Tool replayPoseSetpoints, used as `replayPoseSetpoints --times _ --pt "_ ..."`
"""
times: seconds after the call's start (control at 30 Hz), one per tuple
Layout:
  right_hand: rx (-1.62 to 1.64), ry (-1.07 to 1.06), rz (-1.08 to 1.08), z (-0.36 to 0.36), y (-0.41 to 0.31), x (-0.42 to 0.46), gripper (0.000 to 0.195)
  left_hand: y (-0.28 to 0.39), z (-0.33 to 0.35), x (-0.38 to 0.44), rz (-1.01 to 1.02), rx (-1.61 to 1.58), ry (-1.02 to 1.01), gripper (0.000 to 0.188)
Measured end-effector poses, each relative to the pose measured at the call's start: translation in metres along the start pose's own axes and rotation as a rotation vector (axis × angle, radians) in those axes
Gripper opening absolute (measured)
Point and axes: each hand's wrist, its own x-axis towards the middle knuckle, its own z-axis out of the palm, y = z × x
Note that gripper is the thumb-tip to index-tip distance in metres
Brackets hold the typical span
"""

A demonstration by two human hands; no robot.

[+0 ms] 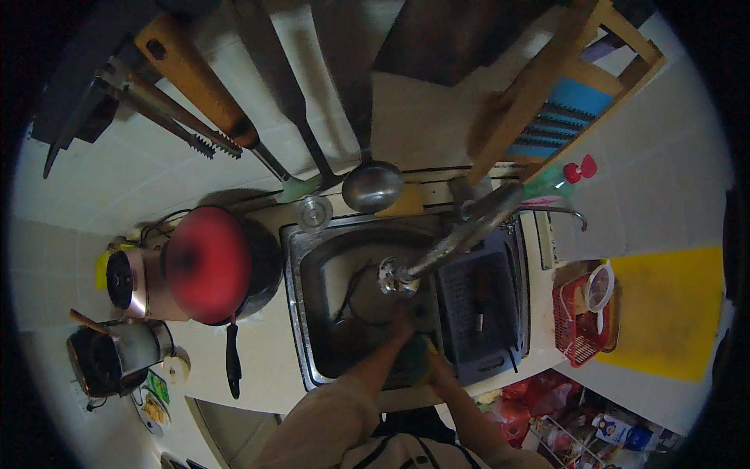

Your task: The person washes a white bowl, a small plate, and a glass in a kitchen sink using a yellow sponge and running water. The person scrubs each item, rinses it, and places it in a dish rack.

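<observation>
Both of my hands are low in the stainless steel sink point(296, 328), under the chrome faucet point(463, 237). My left hand point(402, 322) reaches in below the faucet head; its fingers are dim, and what they hold is unclear. My right hand point(440, 368) is closed around a dark green item point(415, 359) with a yellow edge, perhaps a scouring sponge. That item lies between my two wrists. Dark, thin curved shapes and a brownish round form rest on the shadowed sink bottom. A grey plastic basket point(477, 287) fills the sink's right side, beside my right hand.
Left of the sink stands a dark pot with a red lid or inside point(208, 264), its black handle point(233, 357) pointing towards me. A ladle point(372, 186) and other utensils hang ahead. A red basket point(577, 328) holds a strainer at right. Bags and bottles lie lower right.
</observation>
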Motion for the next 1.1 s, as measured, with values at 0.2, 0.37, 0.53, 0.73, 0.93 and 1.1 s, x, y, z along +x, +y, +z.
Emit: replayPoseSetpoints --times 0.2,0.37,0.53,0.73,0.93,1.1 --pt "-0.072 0.128 0.083 0.024 -0.016 -0.006 0.043 -0.078 -0.023 0.013 0.249 0.072 -0.065 0.027" --pt "-0.071 0.085 0.091 0.038 -0.025 -0.017 0.044 -0.071 -0.120 0.037 -0.352 0.704 -0.009 0.028" --pt "-0.040 0.082 0.099 0.027 0.005 0.006 0.045 -0.086 -0.133 0.046 -0.436 0.847 -0.209 0.026" --pt "-0.065 0.080 0.043 0.037 0.009 0.007 0.047 -0.116 -0.129 0.045 -0.249 0.817 0.026 0.022" --pt "-0.112 0.111 0.071 0.062 -0.018 -0.013 0.050 -0.073 -0.152 0.073 -0.400 0.651 -0.255 0.025" --pt "-0.157 0.031 -0.061 0.088 -0.027 0.007 0.048 -0.034 -0.160 0.030 -0.246 0.212 -0.134 0.028"
